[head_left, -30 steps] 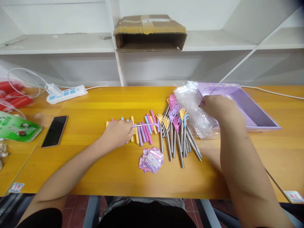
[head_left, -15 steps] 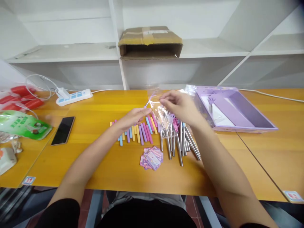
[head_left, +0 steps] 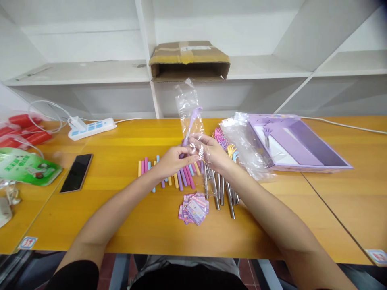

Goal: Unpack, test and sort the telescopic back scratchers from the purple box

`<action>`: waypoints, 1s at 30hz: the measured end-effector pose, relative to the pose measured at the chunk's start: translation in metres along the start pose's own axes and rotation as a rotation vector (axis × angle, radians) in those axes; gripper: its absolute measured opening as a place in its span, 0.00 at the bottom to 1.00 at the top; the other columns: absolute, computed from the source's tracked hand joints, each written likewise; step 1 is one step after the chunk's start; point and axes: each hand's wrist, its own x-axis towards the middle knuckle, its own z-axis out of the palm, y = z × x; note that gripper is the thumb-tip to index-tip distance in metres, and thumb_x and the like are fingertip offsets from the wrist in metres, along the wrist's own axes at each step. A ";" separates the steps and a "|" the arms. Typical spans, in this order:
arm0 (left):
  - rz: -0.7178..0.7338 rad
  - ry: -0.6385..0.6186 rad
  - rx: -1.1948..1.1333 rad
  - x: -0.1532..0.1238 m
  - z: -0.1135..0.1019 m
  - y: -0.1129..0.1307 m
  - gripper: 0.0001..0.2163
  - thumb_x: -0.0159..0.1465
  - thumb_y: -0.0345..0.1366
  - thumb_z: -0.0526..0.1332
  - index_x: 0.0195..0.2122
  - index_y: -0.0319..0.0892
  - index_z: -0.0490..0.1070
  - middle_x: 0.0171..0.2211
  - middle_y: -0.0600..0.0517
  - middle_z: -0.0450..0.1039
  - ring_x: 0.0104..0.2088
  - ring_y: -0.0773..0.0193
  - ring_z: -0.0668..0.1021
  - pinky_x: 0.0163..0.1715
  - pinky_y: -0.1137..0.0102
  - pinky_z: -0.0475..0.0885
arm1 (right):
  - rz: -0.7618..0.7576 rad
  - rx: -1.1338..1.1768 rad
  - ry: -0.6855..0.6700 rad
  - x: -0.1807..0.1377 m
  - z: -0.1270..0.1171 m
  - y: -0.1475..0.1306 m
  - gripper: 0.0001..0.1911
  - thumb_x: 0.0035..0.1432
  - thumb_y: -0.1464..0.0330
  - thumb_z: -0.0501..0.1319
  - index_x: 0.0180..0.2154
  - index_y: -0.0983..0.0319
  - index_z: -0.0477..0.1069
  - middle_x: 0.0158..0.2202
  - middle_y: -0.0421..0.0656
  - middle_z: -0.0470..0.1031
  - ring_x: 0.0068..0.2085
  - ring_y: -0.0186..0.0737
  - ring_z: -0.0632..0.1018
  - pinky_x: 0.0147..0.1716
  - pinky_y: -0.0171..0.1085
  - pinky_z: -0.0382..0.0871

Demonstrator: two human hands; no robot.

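Observation:
My left hand (head_left: 173, 160) and my right hand (head_left: 211, 151) meet above the yellow table (head_left: 127, 137). Together they pinch the lower end of a clear plastic sleeve (head_left: 188, 105) that stands upright. Inside it is a purple hand-shaped back scratcher (head_left: 191, 124). Below my hands lie a row of coloured foam grips (head_left: 178, 174), a bunch of metal scratchers (head_left: 222, 187) with coloured claw heads, and a small pile of pink-purple cards (head_left: 194, 208).
A heap of clear bags (head_left: 244, 141) lies beside a purple display box (head_left: 298, 141) at the right. At the left are a black phone (head_left: 76, 172), a white power strip (head_left: 90, 127), a green packet (head_left: 26, 166) and red items. A cardboard box (head_left: 189, 59) sits on the shelf.
My right hand left the bag heap with one clear sleeve and came to the middle. My left hand lifted a purple scratcher from the table; it now sits inside the raised sleeve.

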 end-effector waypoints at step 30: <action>0.152 0.616 -0.542 -0.013 -0.053 0.051 0.07 0.75 0.39 0.62 0.43 0.47 0.64 0.50 0.43 0.86 0.57 0.49 0.86 0.56 0.52 0.84 | -0.183 -0.870 -0.217 -0.045 -0.003 -0.072 0.24 0.80 0.52 0.50 0.33 0.58 0.64 0.27 0.39 0.67 0.28 0.36 0.66 0.30 0.40 0.59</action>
